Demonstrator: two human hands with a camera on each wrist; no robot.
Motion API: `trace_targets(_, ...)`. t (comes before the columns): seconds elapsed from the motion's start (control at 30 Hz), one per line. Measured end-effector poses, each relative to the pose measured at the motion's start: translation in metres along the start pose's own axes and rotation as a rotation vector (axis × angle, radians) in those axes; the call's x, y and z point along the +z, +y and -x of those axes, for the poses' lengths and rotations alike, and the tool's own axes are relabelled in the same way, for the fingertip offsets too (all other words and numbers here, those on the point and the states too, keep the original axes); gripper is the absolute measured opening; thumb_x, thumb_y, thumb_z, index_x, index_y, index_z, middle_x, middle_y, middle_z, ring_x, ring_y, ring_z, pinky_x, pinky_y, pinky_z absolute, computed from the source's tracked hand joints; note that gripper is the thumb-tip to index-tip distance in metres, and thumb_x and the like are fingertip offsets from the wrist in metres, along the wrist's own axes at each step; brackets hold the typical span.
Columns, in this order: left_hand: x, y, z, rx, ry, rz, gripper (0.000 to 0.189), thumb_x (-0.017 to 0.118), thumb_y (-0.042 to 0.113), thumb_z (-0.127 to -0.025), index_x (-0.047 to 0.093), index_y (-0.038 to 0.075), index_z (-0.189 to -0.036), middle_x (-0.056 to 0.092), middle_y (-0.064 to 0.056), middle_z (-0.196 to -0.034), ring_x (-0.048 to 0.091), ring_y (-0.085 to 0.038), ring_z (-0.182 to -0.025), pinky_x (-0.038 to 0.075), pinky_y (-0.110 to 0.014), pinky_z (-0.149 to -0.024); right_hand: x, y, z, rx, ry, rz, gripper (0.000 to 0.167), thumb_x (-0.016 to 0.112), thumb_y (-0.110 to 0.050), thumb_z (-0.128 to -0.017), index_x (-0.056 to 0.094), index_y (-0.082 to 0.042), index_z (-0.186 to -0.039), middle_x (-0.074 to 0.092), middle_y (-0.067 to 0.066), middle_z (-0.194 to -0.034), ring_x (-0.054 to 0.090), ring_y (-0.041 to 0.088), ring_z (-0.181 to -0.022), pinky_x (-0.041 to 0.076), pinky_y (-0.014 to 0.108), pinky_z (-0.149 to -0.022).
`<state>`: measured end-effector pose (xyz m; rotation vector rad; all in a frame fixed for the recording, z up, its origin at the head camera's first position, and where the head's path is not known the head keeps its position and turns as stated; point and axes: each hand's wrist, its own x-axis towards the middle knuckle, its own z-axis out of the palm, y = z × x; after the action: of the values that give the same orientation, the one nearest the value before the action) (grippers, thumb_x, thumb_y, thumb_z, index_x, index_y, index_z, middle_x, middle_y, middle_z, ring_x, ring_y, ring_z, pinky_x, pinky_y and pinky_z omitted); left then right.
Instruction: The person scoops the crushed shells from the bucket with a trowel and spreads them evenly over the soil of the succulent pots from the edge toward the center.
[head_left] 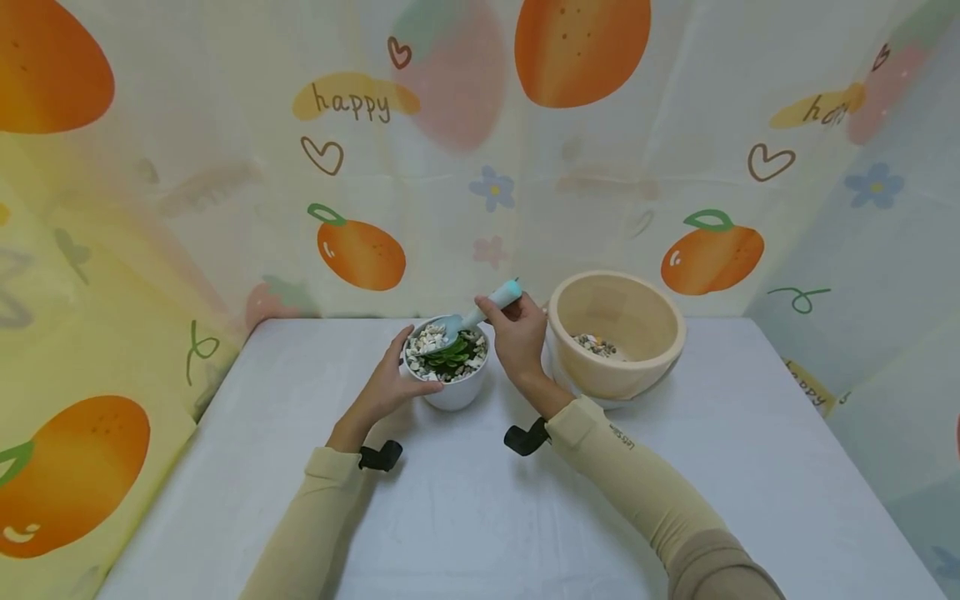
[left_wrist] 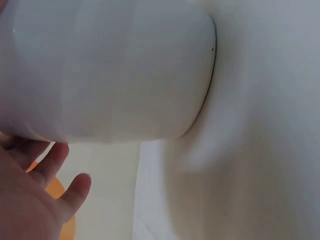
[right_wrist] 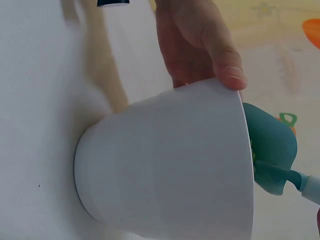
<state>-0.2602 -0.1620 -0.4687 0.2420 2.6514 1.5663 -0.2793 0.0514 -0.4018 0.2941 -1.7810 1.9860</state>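
Note:
A white flower pot [head_left: 455, 395] stands on the table, holding a green plant [head_left: 450, 360] ringed by white pebbles [head_left: 429, 339]. My left hand [head_left: 386, 387] grips the pot at its left side, thumb along the near rim; in the left wrist view, some fingers stand off the pot wall [left_wrist: 110, 70]. In my right hand [head_left: 520, 337] is the handle of a light blue garden trowel [head_left: 487, 308], tilted down over the pot. Its blade [right_wrist: 272, 137] is at the pot's mouth in the right wrist view, partly hidden behind the rim. Pebbles lie around the blade.
Just right of my right hand stands a large beige pot [head_left: 622, 379], with mixed pebbles [head_left: 596, 345] at its bottom. A white cloth covers the table [head_left: 465, 517]. Behind the table's back edge hangs a fruit-printed curtain [head_left: 570, 217].

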Motion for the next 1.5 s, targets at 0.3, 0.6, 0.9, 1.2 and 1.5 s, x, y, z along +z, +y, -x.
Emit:
trace_targets(0.3, 0.005, 0.007, 0.004, -0.020, 0.057, -0.031, 0.118, 0.087, 0.042, -0.068, 0.013, 0.015, -0.156, 0.021, -0.018, -0.159, 0.022, -0.037, -0.146, 0.023, -0.063, -0.115, 0.001, -0.005, -0.001, -0.041, 0.054, 0.040, 0.024, 0.076, -0.016, -0.085, 0.064, 0.004, -0.088, 0.067, 0.020, -0.082, 0.066, 0.001, -0.072, 0.058, 0.023, -0.071)
trace_targets(0.6, -0.002, 0.004, -0.001, 0.047, 0.013, -0.055, 0.119, 0.087, 0.036, -0.069, 0.012, 0.008, -0.156, 0.019, -0.021, -0.159, 0.020, -0.040, -0.146, 0.021, -0.064, -0.115, 0.002, -0.003, 0.001, -0.054, 0.049, 0.029, 0.023, 0.076, -0.014, -0.085, 0.064, 0.005, -0.090, 0.068, 0.024, -0.086, 0.066, 0.001, -0.073, 0.058, 0.023, -0.070)
trace_targets(0.9, 0.002, -0.002, -0.001, -0.019, 0.011, -0.008, 0.119, 0.087, 0.040, -0.069, 0.010, 0.017, -0.157, 0.017, -0.016, -0.162, 0.018, -0.037, -0.148, 0.020, -0.064, -0.116, 0.002, -0.015, 0.008, -0.045, 0.031, 0.048, 0.023, 0.074, -0.008, -0.085, 0.063, 0.010, -0.094, 0.067, 0.027, -0.087, 0.064, -0.003, -0.073, 0.055, 0.017, -0.071)
trace_targets(1.2, 0.009, 0.009, 0.006, 0.004, 0.085, -0.129, 0.122, 0.087, 0.043, -0.067, 0.011, 0.008, -0.156, 0.023, -0.022, -0.156, 0.025, -0.039, -0.143, 0.027, -0.063, -0.113, 0.003, -0.040, 0.014, -0.086, 0.043, 0.064, 0.020, 0.074, -0.004, -0.085, 0.062, 0.012, -0.090, 0.067, 0.028, -0.085, 0.064, -0.001, -0.075, 0.053, 0.015, -0.072)
trace_targets(1.5, -0.001, -0.001, -0.001, 0.063, -0.011, -0.061, 0.119, 0.087, 0.034, -0.070, 0.009, 0.009, -0.157, 0.017, -0.022, -0.159, 0.020, -0.040, -0.146, 0.022, -0.064, -0.115, 0.002, -0.038, 0.013, -0.079, 0.036, 0.056, 0.022, 0.074, -0.004, -0.084, 0.062, 0.013, -0.091, 0.067, 0.031, -0.086, 0.063, -0.003, -0.074, 0.053, 0.015, -0.071)
